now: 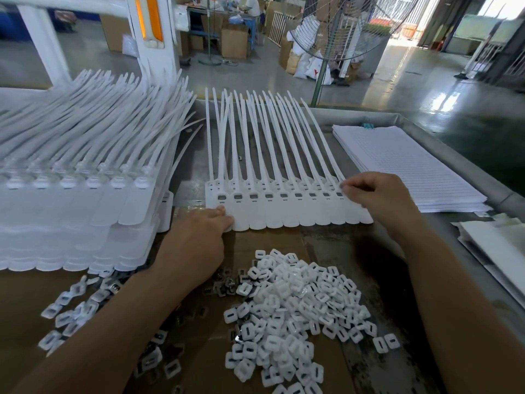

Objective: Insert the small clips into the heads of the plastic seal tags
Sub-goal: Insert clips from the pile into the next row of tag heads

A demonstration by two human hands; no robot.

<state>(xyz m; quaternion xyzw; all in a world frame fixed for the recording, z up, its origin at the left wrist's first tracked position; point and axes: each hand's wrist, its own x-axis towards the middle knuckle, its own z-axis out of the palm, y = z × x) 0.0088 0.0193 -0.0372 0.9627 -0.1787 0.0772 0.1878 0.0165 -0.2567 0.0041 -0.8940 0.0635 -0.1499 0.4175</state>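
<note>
Lying across the middle of the work surface, the row of seal tags (284, 211) serves as the reference item. Its flat label ends point toward the person and its thin tails fan away. Each head visible in the row shows a small dark rectangular opening.

The left hand (199, 240) rests at the near left corner of the row, fingers straight and close together, pressing on the label end of the leftmost tag. The right hand (377, 200) is at the right end of the row, fingers curled, thumb and forefinger pinching at the head of the rightmost tag. Whether a clip sits between the fingertips cannot be told.

The pile of clips (295, 308), white squares with a slot in each, lies loose in front of the row on a cardboard sheet (270, 243). Scattered clips (71, 308), some showing dark metal, lie in front of the row and to its left.

A tall stack of seal tags (85, 211) stands just left of the row. A stack of lined paper (406, 166) lies right of the row. All of these sit inside a shallow metal tray table (369, 116), whose raised rim runs behind the row. A pedestal fan (335, 29) stands on the floor beyond the row.
</note>
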